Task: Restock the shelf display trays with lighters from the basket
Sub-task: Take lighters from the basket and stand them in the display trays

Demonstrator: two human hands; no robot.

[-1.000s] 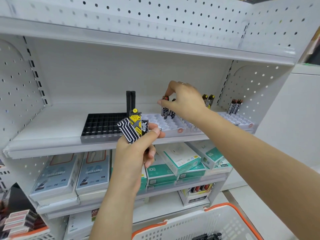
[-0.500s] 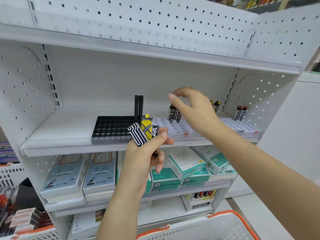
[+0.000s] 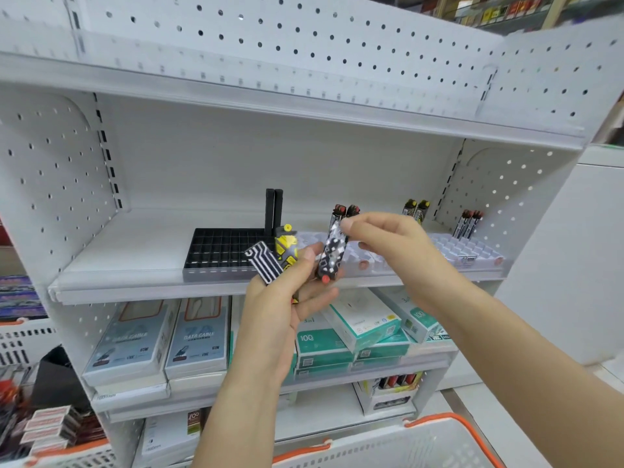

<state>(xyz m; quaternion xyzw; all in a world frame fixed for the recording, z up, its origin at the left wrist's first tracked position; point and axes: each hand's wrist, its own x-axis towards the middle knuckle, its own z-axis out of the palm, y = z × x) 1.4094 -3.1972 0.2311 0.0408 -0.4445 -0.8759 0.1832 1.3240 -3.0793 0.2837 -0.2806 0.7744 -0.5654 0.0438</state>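
My left hand (image 3: 287,298) grips a small bunch of lighters in front of the shelf: a black-and-white striped lighter (image 3: 265,263) and a yellow-and-black lighter (image 3: 286,246). My right hand (image 3: 388,246) pinches the top of a black-and-white patterned lighter (image 3: 332,253), upside down, its red end low beside the left fingers. Behind them on the shelf lie a black display tray (image 3: 219,251) with two tall black lighters (image 3: 273,211) and a clear display tray (image 3: 469,253). Pairs of lighters stand in the clear tray (image 3: 344,212), (image 3: 416,209), (image 3: 467,222).
The white basket with orange rim (image 3: 429,437) sits at the bottom right, under my right arm. Boxed data cables (image 3: 162,339) and teal boxes (image 3: 358,329) fill the shelf below. Another basket and small boxes (image 3: 50,423) are at the lower left. A perforated shelf (image 3: 270,92) hangs overhead.
My right hand left the lighter it was setting in the clear tray, drew back toward my left hand, and now pinches a patterned lighter from the bunch. The camera moved closer.
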